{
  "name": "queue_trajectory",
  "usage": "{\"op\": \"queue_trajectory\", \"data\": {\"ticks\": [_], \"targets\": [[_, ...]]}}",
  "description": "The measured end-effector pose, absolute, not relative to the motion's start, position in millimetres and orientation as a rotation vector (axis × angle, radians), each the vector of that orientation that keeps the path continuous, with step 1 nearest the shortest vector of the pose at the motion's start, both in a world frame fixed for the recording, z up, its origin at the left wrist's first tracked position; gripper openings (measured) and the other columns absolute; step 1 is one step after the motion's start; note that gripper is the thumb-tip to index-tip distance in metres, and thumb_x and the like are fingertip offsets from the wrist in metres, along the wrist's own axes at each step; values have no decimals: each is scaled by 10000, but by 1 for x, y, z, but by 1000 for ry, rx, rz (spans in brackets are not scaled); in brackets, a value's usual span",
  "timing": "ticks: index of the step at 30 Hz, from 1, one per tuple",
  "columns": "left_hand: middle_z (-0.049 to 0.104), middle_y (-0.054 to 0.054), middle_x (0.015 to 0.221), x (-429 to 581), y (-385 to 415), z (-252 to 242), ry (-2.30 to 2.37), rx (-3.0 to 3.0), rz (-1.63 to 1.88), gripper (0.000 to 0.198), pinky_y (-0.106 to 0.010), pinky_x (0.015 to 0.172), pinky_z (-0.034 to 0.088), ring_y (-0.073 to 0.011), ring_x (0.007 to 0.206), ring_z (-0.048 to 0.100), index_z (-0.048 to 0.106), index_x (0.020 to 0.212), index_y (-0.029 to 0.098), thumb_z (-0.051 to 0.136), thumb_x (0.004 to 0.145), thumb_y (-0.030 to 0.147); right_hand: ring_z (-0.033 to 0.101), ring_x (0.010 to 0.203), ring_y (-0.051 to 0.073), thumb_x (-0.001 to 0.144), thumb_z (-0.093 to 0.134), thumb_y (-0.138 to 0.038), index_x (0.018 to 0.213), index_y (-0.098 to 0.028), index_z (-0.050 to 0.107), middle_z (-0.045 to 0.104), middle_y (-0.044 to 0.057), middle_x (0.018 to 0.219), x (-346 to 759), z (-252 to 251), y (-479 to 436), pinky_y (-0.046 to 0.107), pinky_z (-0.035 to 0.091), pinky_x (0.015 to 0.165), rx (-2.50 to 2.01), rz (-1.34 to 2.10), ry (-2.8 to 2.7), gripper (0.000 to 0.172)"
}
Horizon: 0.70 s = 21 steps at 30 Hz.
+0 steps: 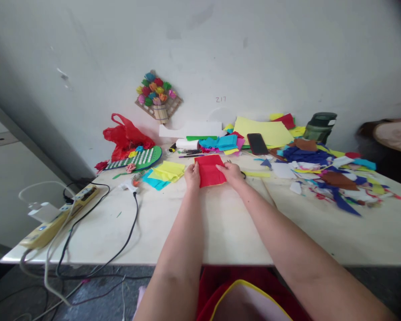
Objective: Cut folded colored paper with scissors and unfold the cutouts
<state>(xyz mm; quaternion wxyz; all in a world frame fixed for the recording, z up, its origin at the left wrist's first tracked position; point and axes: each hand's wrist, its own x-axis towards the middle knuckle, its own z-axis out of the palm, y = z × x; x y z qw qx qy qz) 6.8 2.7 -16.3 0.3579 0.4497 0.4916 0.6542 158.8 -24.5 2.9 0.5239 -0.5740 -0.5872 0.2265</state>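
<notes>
A red piece of paper [212,171], roughly square and lightly creased, is stretched between my two hands above the table. My left hand [192,174] pinches its left edge, thumb on top. At the right edge, my right hand [231,173] is closed on the same paper with the thumb lying over it. A dark loop [243,174] sticks out beside my right hand, perhaps a scissors handle; most of it is hidden. Just left of my hands lie folded yellow paper [168,171] and blue paper [155,180].
Coloured scraps [337,178] are heaped on the right, near a dark green bottle [320,127]. A phone [257,144] rests at the back. To the left are a red plastic bag [125,136], a glue gun [135,180] and a power strip [63,216] with trailing cables.
</notes>
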Motion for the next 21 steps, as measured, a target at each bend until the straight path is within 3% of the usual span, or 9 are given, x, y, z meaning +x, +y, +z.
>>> {"op": "queue_trajectory", "data": {"ticks": [8,14,21], "targets": [[579,7,579,8,-2,-12,1247,1159,1742,303,-200,519,369,-126,588,524,585,640,168,574,748,450,304,444,98,639,617,-512,435,-221,296,262,-70,407,157,3,-25,247,283,463,-1360,549,-1378,479],[642,-25,677,10,-5,-12,1056,1007,1639,372,-238,588,432,-150,635,589,628,776,160,658,653,510,409,464,123,664,604,-492,481,-210,448,410,-46,425,161,1,-22,253,336,474,-1383,595,-1282,371],[592,-1,523,9,-3,-17,1064,1084,1458,348,-211,491,407,-118,498,551,560,594,154,768,518,422,476,447,127,660,599,-500,633,-178,602,514,-28,464,162,-6,-16,239,370,423,-1290,697,-1183,322]]}}
